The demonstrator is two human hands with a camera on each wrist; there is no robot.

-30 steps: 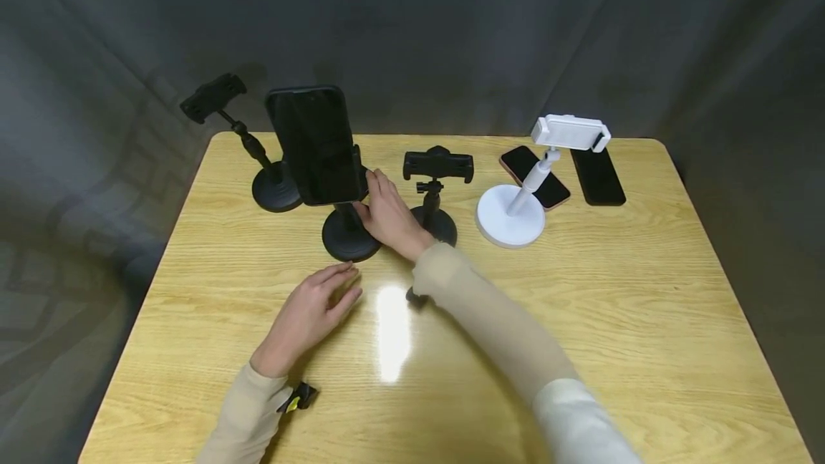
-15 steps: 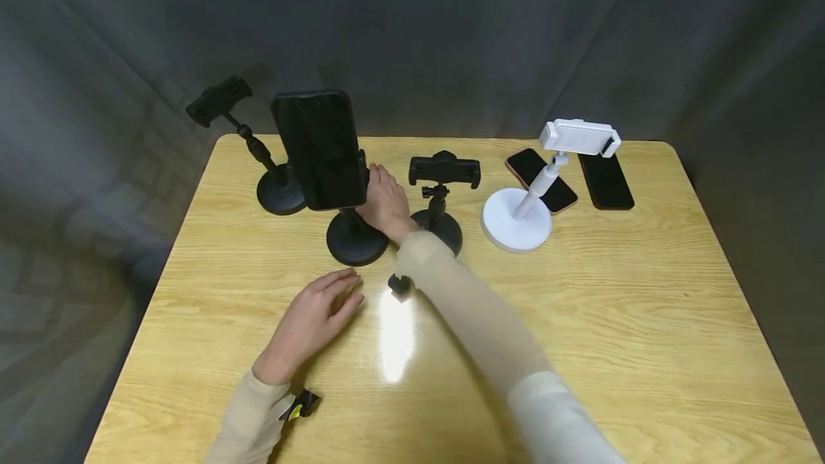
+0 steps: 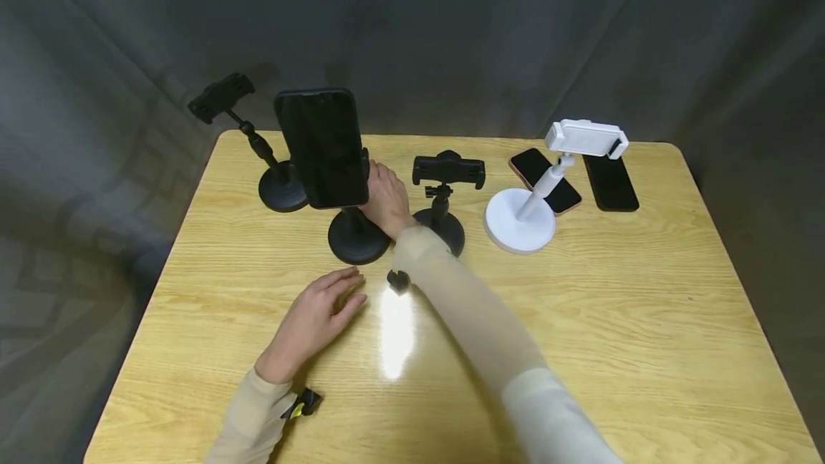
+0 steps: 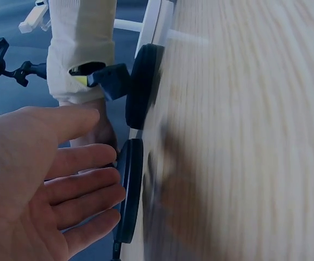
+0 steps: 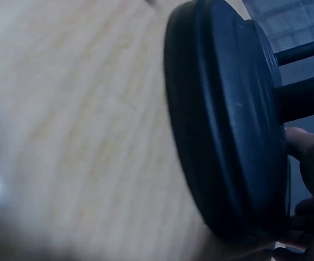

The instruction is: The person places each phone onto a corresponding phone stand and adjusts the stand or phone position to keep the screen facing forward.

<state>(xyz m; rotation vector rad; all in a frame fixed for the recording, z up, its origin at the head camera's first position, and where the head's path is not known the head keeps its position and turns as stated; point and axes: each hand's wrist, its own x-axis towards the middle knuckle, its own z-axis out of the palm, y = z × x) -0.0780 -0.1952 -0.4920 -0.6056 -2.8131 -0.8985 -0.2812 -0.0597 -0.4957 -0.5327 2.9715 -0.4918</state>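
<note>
A black phone stand (image 3: 358,238) holds an upright black phone (image 3: 324,149) left of the table's middle. My right hand (image 3: 387,200) grips this stand low on its right side, its fingertips mostly hidden behind it in the head view. In the right wrist view, the thumb (image 5: 297,140) lies against the top of the base (image 5: 238,119), and curled fingers (image 5: 295,234) sit at its rim. My left hand (image 3: 314,317) is held over the table in front of the stand, fingers loosely extended, with nothing in it.
A black stand (image 3: 283,188) with a tilted bare holder stands at the left. Another short black stand (image 3: 449,172) is just right of my right hand. Farther right is a white stand (image 3: 518,224), with two dark phones (image 3: 562,195) (image 3: 612,185) lying behind it.
My right hand has slid from the stand's upper right side to lower behind it, the forearm swinging left. The left hand stays nearly still, and the head view has shifted slightly.
</note>
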